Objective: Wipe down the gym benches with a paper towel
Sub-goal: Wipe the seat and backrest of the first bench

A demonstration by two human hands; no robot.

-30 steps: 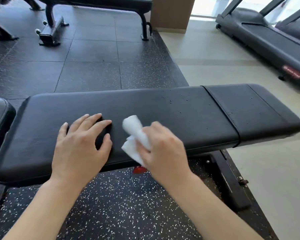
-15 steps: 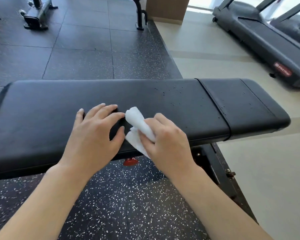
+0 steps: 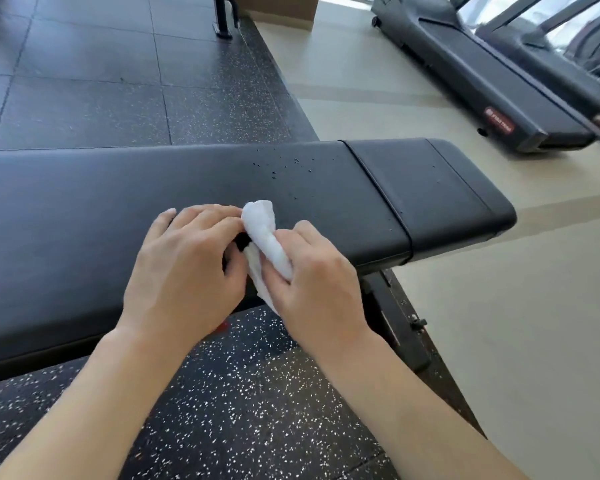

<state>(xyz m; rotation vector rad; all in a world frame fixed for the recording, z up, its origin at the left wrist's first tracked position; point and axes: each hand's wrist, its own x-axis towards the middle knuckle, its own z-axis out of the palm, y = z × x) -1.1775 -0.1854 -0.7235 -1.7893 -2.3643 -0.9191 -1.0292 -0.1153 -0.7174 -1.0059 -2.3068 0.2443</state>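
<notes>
Left hand (image 3: 184, 271) slid right until my fingertips met the paper towel (image 3: 265, 244), fingers lay close together, right hand (image 3: 316, 282) pinched the crumpled towel on the black bench (image 3: 326, 199), droplets (image 3: 284, 166) beyond.

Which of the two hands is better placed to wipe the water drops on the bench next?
The right hand, probably. It already grips the paper towel and lies nearer the drops on the bench. The left hand only touches the towel's edge, farther from them.

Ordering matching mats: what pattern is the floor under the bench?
Black rubber floor with white speckles, clearest in the head view below the bench.
</notes>
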